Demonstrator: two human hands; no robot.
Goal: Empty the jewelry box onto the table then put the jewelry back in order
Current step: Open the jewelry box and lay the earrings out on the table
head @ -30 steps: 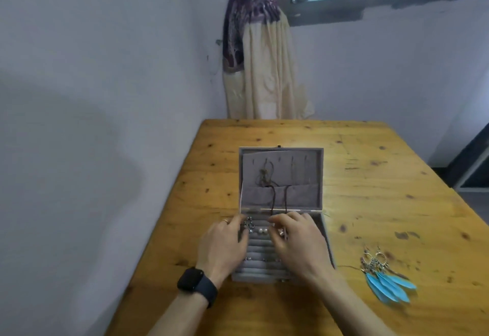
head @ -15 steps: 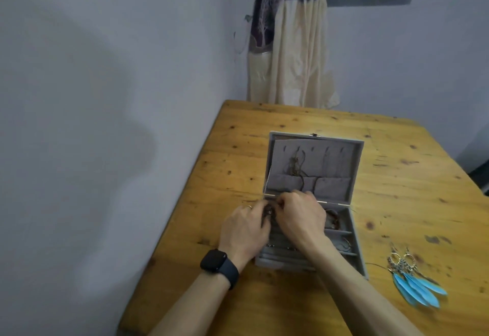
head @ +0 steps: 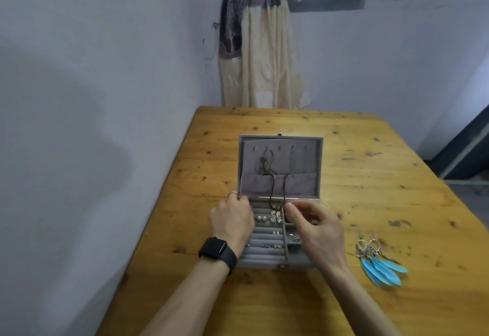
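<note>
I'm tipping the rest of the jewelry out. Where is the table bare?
Bare wood lies right of the jewelry box, beyond the feather earrings, and between the lid and the table's far edge. The strip left of the box is narrow; the near side is crowded by both forearms.

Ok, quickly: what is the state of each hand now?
Left hand: fingers curled round the left edge of the jewelry box.
Right hand: fingers curled above the box, beside the necklace cord; whether it pinches anything cannot be told.
</note>
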